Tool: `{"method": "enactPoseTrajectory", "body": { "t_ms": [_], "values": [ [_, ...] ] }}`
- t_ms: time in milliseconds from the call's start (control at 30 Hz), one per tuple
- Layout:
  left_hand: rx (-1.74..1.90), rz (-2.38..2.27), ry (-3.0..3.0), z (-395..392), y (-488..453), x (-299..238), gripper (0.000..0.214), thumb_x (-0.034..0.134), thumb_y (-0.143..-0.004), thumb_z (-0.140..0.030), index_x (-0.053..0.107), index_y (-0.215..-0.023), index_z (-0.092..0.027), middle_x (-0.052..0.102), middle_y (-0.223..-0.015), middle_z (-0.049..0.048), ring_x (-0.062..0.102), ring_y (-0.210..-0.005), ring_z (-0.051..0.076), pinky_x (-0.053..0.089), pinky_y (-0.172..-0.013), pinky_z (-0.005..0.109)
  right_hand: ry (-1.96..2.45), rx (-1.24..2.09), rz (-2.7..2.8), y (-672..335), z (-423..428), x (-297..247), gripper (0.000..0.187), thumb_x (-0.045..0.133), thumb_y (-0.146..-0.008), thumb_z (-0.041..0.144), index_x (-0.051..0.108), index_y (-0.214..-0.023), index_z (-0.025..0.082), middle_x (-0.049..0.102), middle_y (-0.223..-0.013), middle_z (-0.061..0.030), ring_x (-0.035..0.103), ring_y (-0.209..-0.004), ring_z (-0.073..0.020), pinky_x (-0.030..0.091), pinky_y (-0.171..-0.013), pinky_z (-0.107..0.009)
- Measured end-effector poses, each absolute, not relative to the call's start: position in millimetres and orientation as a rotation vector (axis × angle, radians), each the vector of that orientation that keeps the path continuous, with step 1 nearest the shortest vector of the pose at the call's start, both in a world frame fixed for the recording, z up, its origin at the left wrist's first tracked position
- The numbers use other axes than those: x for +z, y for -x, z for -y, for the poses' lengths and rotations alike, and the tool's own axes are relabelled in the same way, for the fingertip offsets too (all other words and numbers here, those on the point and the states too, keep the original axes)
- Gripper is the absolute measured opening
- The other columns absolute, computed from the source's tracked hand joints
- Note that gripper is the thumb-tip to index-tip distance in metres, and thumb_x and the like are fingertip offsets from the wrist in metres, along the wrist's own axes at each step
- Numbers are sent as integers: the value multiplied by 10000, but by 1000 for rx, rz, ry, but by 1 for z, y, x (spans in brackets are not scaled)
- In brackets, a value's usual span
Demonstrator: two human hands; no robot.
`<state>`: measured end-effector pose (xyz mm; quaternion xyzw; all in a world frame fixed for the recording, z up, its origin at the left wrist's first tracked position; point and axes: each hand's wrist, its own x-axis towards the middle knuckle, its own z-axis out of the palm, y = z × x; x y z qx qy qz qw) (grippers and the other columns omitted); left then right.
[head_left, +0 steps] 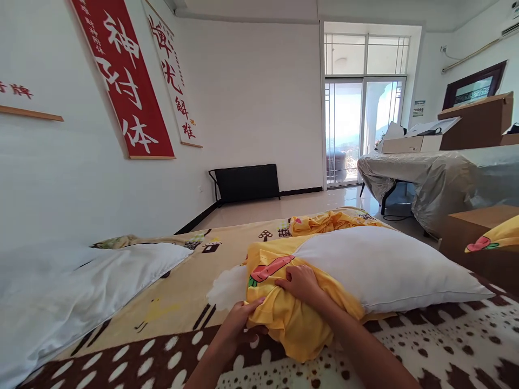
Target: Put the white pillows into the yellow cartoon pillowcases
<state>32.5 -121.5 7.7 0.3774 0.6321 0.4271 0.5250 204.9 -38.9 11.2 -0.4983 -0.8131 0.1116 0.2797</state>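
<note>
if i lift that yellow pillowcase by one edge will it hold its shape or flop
Likely flop: the yellow pillowcase bunches in soft folds under the left hand and right hand. Probably light, thin cloth. The white pillow half inside would drag it.

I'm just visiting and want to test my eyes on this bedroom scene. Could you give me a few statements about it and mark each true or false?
1. Both hands grip the yellow pillowcase. True: the left hand pinches its bunched edge, and the right hand presses on top.
2. The white pillow is fully covered by the case. False: most of it lies bare.
3. A second white pillow lies to the left on the blanket. True.
4. The red banner lies on the bed. False: it hangs on the wall.
5. Cardboard boxes sit on the covered table. True.
</note>
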Motion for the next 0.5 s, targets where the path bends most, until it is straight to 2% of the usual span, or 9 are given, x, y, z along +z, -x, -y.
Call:
{"method": "enactPoseTrajectory", "body": {
  "t_ms": [100, 233, 367, 433, 500],
  "values": [
    [968, -1567, -982, 121, -22, 8, 440, 721, -566, -549, 519, -704, -182, 592, -556, 7, 548, -447, 152, 311, -388, 197, 1218, 386, 2206, -231, 42, 18, 212, 595, -811, 384, 630, -773, 178, 648, -761, 13, 561, -683, -107, 386, -615, -199],
    [949, -1643, -1054, 129, -6, 9, 417, 782, -518, -472, 493, -583, -177, 448, -421, -58, 340, -336, 61, 197, -335, 159, 1104, 445, 1964, -300, 48, 23, 198, 510, -835, 342, 604, -832, 168, 626, -881, -30, 559, -726, -120, 426, -655, -223],
    [901, -1665, -1132, 140, 1, 10, 391, 789, -521, -444, 521, -592, -168, 494, -422, -27, 400, -333, 84, 173, -332, 148, 1387, 428, 1997, -368, 66, 17, 298, 424, -865, 408, 581, -732, 193, 583, -625, -3, 527, -618, -154, 396, -621, -272],
    [902, -1666, -1102, 144, 0, 10, 399, 761, -551, -483, 526, -586, -162, 533, -429, 0, 424, -327, 91, 155, -328, 140, 1464, 448, 2104, -385, 77, 14, 333, 401, -877, 428, 600, -739, 199, 601, -631, -11, 534, -625, -165, 390, -632, -286],
    [922, -1586, -1006, 145, -5, 10, 384, 768, -550, -455, 537, -568, -149, 564, -440, 28, 434, -321, 93, 157, -317, 137, 1466, 438, 2169, -389, 86, 10, 313, 432, -866, 423, 624, -778, 193, 640, -726, -30, 554, -684, -172, 396, -663, -289]
  ]
}}
